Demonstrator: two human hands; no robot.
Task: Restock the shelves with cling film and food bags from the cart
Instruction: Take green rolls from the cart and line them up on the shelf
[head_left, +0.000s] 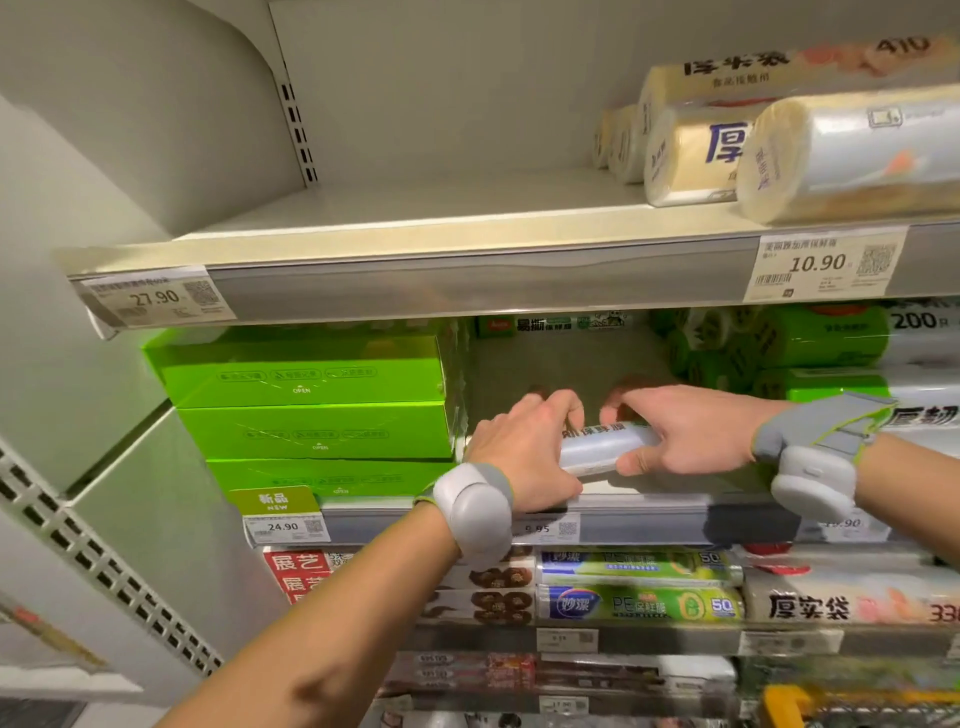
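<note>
The cling film roll (608, 452) has a smooth, milky-translucent plastic wrap with a soft sheen. The green boxes (311, 384) look like cardboard under glossy, slightly creased shrink film. The upper shelf (415, 218) is cream painted metal, matt and smooth. Its price rail (467, 286) is clear, shiny plastic holding paper price labels (826, 265). The food bag rolls (852, 150) are wrapped in glossy clear film. The wrist units (475, 512) are smooth white plastic on grey woven cloth straps (826, 426). The perforated side panel (104, 587) is matt painted metal.
</note>
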